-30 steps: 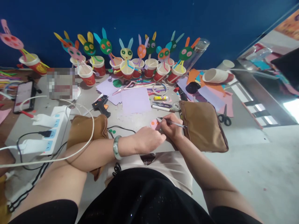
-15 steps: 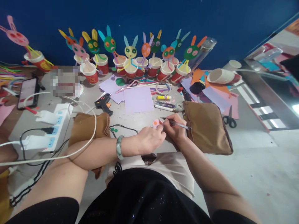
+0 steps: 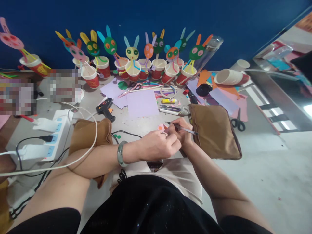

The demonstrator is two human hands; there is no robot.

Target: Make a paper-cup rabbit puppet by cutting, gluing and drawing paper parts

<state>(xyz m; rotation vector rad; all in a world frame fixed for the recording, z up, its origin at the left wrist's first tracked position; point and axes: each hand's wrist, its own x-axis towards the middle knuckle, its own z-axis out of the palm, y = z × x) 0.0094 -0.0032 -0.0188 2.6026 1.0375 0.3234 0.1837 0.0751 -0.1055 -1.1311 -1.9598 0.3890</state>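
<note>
My right hand point(image 3: 182, 132) is closed around a pen point(image 3: 188, 130), whose dark tip points left above the table. Just left of its fingers lies a small pink paper piece point(image 3: 161, 127) with an orange spot, partly covered by my hands. My left hand point(image 3: 161, 144), with a ring and a jade-like bangle on its wrist, is curled shut against the right hand's fingertips. Its own fingertips are turned away, so anything pinched in them is hidden. A purple paper sheet point(image 3: 142, 103) lies beyond the hands.
Paper cups point(image 3: 133, 71) with paper animal heads line the blue wall. A glue gun point(image 3: 106, 109) and power strip point(image 3: 58, 131) with loose cables are on the left. Brown pouches point(image 3: 214, 131) flank my hands. Scissors point(image 3: 239, 121) lie right; a glue stick point(image 3: 169, 101) sits ahead.
My left hand has shifted right and toward me, its fingers now bent over by the right hand. The right hand keeps the pen. The view has turned slightly.
</note>
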